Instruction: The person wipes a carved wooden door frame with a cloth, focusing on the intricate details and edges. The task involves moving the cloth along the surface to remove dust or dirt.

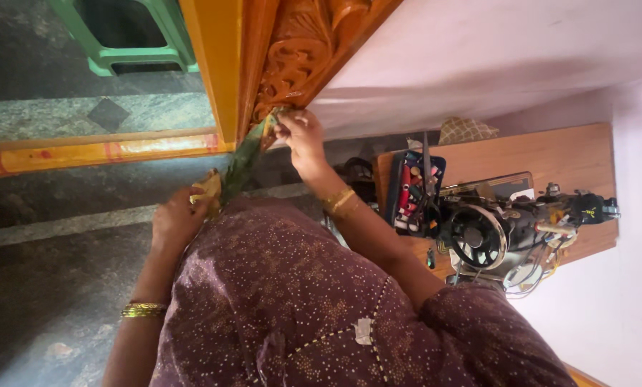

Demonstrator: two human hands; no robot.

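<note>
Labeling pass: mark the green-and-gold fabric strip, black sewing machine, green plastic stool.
green-and-gold fabric strip (pixel 243 161), head view, mid-length
black sewing machine (pixel 478 235), head view, handwheel
green plastic stool (pixel 113 61), head view, front rim

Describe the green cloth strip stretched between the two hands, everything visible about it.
The green cloth strip looks like thin woven fabric, dark green with a yellow-gold edge. It runs taut on a slant from the left hand, which pinches its lower, bunched yellow end, up to the right hand, which grips its upper end beside the carved orange wooden frame. Its middle hangs free above the grey floor.
</note>
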